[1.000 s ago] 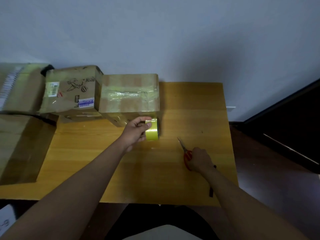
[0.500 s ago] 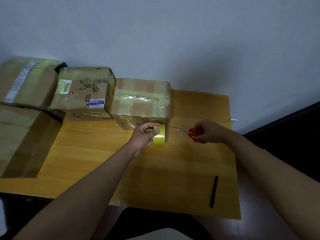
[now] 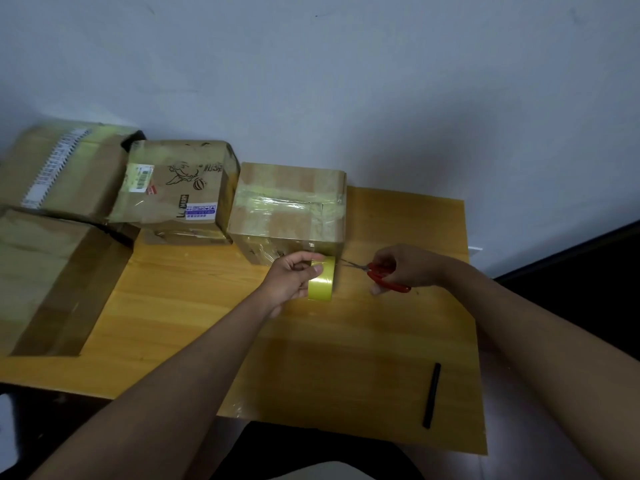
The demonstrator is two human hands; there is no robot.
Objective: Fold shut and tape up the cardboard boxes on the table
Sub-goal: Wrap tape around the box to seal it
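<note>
A taped-shut cardboard box (image 3: 289, 206) sits on the table, yellow tape roll (image 3: 322, 279) upright at its front.

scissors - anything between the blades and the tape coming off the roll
Nothing visible. The scissors in the right hand point straight at the tape roll held by the left hand beside the taped box.

Wood table (image 3: 194, 306), 4 cardboard boxes (image 3: 291, 206) at back-left, black stick (image 3: 432, 395) front-right

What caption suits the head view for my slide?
Left hand holds yellow tape roll against taped cardboard box; right hand brings red-handled scissors to cut.
</note>
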